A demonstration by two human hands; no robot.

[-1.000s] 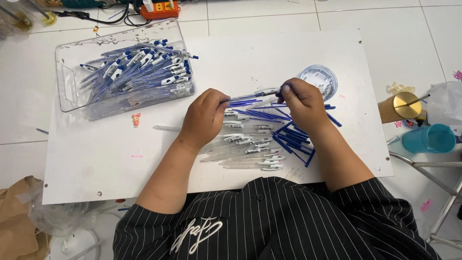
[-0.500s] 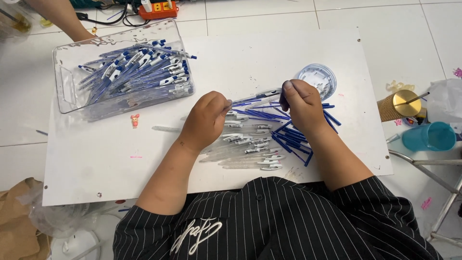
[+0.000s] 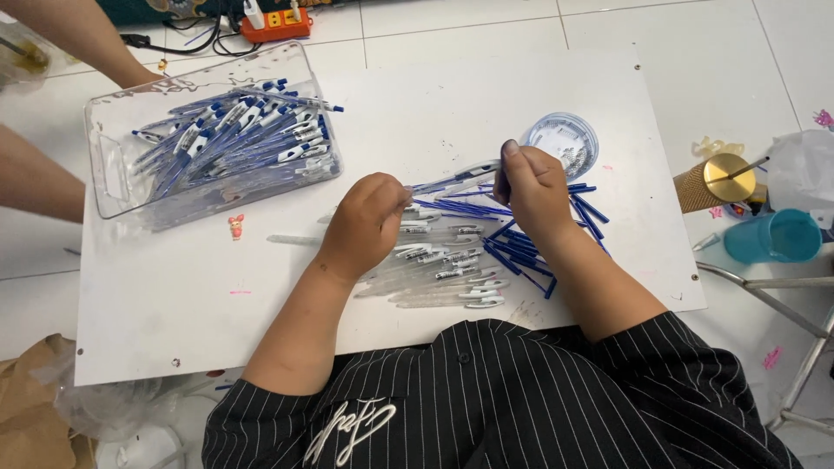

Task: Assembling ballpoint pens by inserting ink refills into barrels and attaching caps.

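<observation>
Both hands grip one pen (image 3: 458, 176) between them: left hand (image 3: 369, 221) at its tip, right hand (image 3: 534, 189) at its clip end, above loose pen parts (image 3: 452, 260) on the bench (image 3: 174, 304).

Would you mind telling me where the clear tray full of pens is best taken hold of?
Grip the clear tray by the handle slot cut into its left end wall, coming in from the left side. Its walls are tall and smooth, and blue pens poke over the right rim, so the slotted end probably gives the surest hold.
</observation>
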